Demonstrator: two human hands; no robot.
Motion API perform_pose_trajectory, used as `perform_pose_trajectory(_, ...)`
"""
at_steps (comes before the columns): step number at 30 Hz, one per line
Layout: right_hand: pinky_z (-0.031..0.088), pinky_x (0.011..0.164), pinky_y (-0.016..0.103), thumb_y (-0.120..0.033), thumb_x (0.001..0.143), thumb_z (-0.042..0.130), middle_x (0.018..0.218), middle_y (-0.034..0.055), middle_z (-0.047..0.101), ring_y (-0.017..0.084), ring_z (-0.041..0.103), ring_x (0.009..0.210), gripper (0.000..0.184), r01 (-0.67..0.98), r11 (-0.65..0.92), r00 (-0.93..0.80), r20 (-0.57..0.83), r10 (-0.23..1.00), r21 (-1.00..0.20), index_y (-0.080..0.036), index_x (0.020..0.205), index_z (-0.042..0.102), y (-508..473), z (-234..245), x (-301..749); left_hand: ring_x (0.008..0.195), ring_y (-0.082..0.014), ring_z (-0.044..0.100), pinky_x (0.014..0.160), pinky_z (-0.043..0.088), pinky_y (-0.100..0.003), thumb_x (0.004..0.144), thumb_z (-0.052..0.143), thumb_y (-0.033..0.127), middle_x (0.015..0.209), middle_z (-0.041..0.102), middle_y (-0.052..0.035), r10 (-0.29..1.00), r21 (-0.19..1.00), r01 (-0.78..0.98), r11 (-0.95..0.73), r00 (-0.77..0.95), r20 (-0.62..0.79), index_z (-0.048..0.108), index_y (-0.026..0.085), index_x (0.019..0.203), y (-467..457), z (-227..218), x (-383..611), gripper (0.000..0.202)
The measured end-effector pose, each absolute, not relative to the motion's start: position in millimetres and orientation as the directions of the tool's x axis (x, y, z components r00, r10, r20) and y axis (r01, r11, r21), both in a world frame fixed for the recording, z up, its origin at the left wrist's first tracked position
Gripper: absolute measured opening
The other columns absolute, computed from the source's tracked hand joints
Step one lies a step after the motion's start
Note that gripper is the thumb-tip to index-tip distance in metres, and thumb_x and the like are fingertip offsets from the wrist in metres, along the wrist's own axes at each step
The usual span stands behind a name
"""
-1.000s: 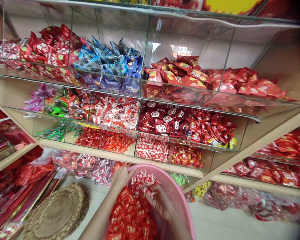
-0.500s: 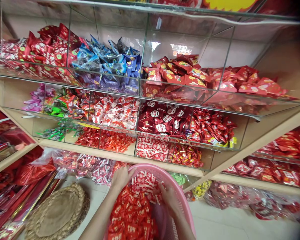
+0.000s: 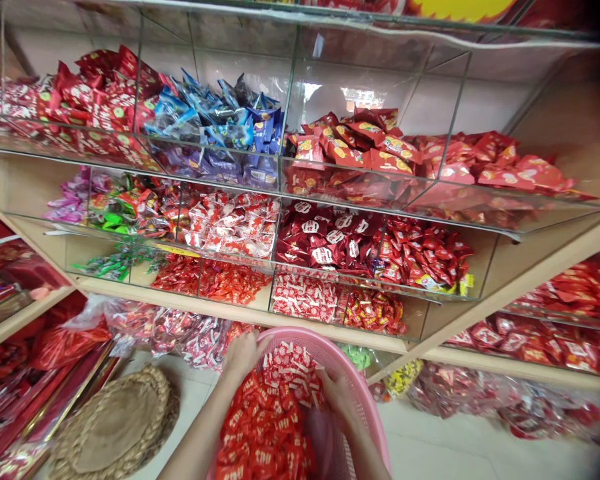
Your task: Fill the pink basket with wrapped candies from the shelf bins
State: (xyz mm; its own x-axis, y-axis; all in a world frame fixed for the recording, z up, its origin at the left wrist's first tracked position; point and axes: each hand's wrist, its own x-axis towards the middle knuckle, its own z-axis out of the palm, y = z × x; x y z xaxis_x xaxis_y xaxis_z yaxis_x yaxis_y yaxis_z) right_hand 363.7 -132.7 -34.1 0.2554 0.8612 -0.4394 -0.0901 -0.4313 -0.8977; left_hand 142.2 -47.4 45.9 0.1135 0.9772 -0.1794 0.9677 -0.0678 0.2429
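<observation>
A pink plastic basket (image 3: 353, 377) sits low in the middle, filled with red wrapped candies (image 3: 260, 433) and smaller red-and-white candies (image 3: 293, 370). My left hand (image 3: 240, 353) curls over the basket's far left rim and grips it. My right hand (image 3: 337, 393) is inside the basket, its fingers pressed into the red-and-white candies; what it holds, if anything, is hidden among the candies.
Glass bins of wrapped sweets fill tiered shelves (image 3: 280, 180) straight ahead: red, blue, green, maroon packs. Bagged candies (image 3: 180, 330) lie under the lowest shelf. A woven straw mat (image 3: 115, 427) rests at lower left beside red boxes (image 3: 10, 373).
My right hand has moved up and to the right inside the basket, from the middle of the candy pile to its right side. The left hand has stayed on the rim.
</observation>
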Motion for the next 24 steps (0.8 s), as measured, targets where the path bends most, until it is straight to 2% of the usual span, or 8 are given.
perform_pose_trajectory(8, 0.040, 0.051, 0.031, -0.049, 0.061, 0.066, 0.050, 0.0004, 0.060, 0.019, 0.055, 0.050, 0.025, -0.027, -0.443, 0.247, -0.436, 0.866, -0.896, -0.025, 0.057, 0.061, -135.2, -25.9, 360.0, 0.087, -0.0271, 0.068, 0.074, 0.047, -0.033, 0.091, 0.024, 0.059, 0.090, 0.071, -0.0152, 0.975, 0.240, 0.967, -0.079, 0.125, -0.183, 0.065, 0.015, 0.095, -47.5, 46.9, 141.5, 0.060)
perform_pose_trajectory(13, 0.039, 0.049, 0.031, -0.048, 0.063, 0.064, 0.047, 0.0003, 0.057, 0.021, 0.056, 0.052, 0.024, 0.030, -0.407, 0.305, -0.379, 0.874, -0.913, -0.026, 0.054, 0.059, -132.9, -22.3, 362.6, 0.087, -0.0279, 0.068, 0.073, 0.046, -0.033, 0.091, 0.024, 0.059, 0.089, 0.071, -0.0150, 0.976, 0.238, 0.968, -0.079, 0.123, -0.178, 0.064, 0.015, 0.093, -47.5, 47.3, 142.1, 0.060)
perform_pose_trajectory(17, 0.041, 0.052, 0.032, -0.047, 0.068, 0.058, 0.053, 0.0022, 0.061, 0.023, 0.059, 0.060, 0.025, 0.034, -0.371, 0.367, -0.333, 0.868, -0.928, -0.024, 0.058, 0.060, -129.6, -18.6, 364.0, 0.088, -0.0280, 0.068, 0.073, 0.046, -0.032, 0.091, 0.024, 0.060, 0.089, 0.071, -0.0148, 0.976, 0.234, 0.969, -0.077, 0.121, -0.180, 0.064, 0.015, 0.093, -47.6, 47.9, 142.4, 0.060)
perform_pose_trajectory(20, 0.045, 0.056, 0.031, -0.046, 0.071, 0.058, 0.067, 0.0030, 0.068, 0.024, 0.063, 0.070, 0.024, -0.105, -0.306, 0.408, -0.322, 0.854, -0.946, -0.024, 0.068, 0.063, -128.0, -12.3, 361.3, 0.088, -0.0273, 0.068, 0.073, 0.046, -0.032, 0.091, 0.024, 0.060, 0.089, 0.071, -0.0144, 0.976, 0.230, 0.970, -0.081, 0.124, -0.178, 0.064, 0.016, 0.094, -47.0, 46.8, 142.1, 0.060)
perform_pose_trajectory(24, 0.053, 0.077, 0.031, -0.039, 0.067, 0.068, 0.100, 0.0011, 0.070, 0.020, 0.064, 0.092, 0.023, -0.495, -0.194, 0.317, -0.384, 0.867, -0.847, -0.026, 0.086, 0.067, -127.3, -4.6, 356.1, 0.087, -0.0271, 0.068, 0.073, 0.046, -0.032, 0.091, 0.024, 0.060, 0.088, 0.071, -0.0147, 0.977, 0.226, 0.970, -0.092, 0.132, -0.169, 0.064, 0.016, 0.095, -46.0, 44.9, 141.7, 0.060)
